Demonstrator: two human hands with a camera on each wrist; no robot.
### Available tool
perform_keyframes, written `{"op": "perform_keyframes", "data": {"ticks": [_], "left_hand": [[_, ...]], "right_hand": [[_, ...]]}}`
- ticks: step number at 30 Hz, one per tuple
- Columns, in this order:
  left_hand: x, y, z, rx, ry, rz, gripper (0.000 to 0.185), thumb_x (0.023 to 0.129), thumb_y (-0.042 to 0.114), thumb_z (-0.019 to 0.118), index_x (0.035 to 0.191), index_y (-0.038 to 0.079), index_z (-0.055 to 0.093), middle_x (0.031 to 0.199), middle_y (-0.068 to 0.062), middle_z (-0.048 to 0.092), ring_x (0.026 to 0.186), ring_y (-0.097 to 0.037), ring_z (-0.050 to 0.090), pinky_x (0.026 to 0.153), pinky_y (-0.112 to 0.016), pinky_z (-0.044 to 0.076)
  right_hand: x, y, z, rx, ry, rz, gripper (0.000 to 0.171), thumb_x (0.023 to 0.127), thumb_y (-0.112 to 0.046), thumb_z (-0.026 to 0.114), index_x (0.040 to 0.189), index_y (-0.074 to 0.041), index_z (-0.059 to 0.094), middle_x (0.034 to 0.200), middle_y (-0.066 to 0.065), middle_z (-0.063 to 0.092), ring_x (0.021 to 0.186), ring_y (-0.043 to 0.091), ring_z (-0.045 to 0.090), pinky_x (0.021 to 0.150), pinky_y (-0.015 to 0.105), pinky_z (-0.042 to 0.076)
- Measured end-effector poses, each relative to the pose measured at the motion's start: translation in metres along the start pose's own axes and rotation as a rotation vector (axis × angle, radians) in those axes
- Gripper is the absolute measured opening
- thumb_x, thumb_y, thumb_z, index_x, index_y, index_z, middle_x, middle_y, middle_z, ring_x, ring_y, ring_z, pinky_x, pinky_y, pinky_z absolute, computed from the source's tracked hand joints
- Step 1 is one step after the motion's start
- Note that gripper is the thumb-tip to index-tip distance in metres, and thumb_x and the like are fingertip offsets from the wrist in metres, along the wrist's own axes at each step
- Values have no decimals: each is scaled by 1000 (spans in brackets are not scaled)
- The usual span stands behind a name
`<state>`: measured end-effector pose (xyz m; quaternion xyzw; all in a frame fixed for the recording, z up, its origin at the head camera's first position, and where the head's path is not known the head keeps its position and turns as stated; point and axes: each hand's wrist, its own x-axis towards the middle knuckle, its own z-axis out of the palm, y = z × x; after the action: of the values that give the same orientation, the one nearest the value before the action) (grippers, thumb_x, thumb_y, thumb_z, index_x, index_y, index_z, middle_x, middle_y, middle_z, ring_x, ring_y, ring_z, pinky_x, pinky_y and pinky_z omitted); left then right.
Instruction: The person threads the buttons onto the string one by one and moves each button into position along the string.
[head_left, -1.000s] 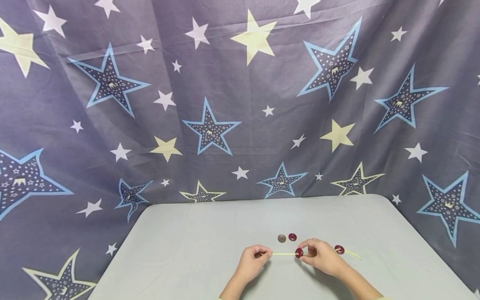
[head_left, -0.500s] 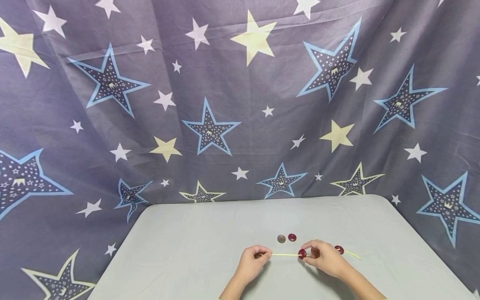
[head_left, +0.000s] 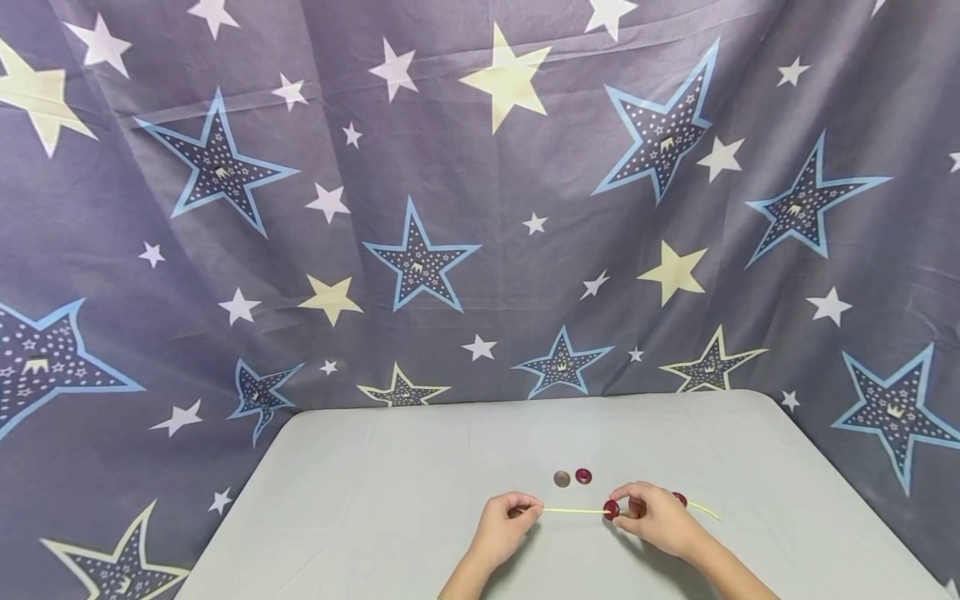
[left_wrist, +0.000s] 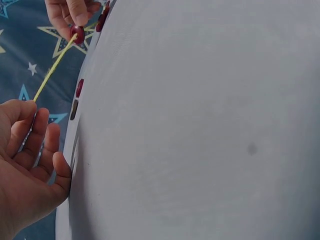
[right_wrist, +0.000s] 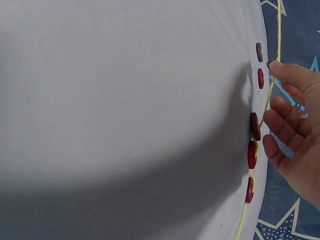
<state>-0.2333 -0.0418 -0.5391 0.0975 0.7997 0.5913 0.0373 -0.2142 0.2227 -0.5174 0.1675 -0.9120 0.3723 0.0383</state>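
My left hand [head_left: 504,530] pinches one end of a yellow cord [head_left: 573,511] between thumb and fingertip. From there the cord runs taut to a dark red button [left_wrist: 78,34], which my right hand [head_left: 657,518] pinches by its edge, above the table. The cord passes through this button's middle. Beyond the right hand, the cord slopes down to three more dark red buttons, the nearest one [right_wrist: 255,126] followed by a second [right_wrist: 252,154] and a third [right_wrist: 249,190], all threaded on it at the tabletop. Past them trails the cord's loose tail [head_left: 705,511].
Two loose buttons lie on the pale table [head_left: 390,500] behind the hands: a brown one [head_left: 562,479] and a dark red one [head_left: 583,476]. A dark curtain [head_left: 480,167] printed with stars hangs behind the table's far edge.
My right hand has slid the dark red button a little to the right along the cord, so more cord shows between the hands. The left hand has stayed nearly still.
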Motion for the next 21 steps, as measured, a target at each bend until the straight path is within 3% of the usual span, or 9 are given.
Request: {"op": "perform_keyframes", "data": {"ticks": [21], "left_hand": [[-3,2,-4,-9,-4,5,15,84,18,66,89,5,69,77,1,62,64,-3,49,57,-16,42]], "right_hand": [[-4,9,-6,40,0,16,26,76,-18,74,99,-8,66,71,-6,53,61,-3,42,53,19,40]]}}
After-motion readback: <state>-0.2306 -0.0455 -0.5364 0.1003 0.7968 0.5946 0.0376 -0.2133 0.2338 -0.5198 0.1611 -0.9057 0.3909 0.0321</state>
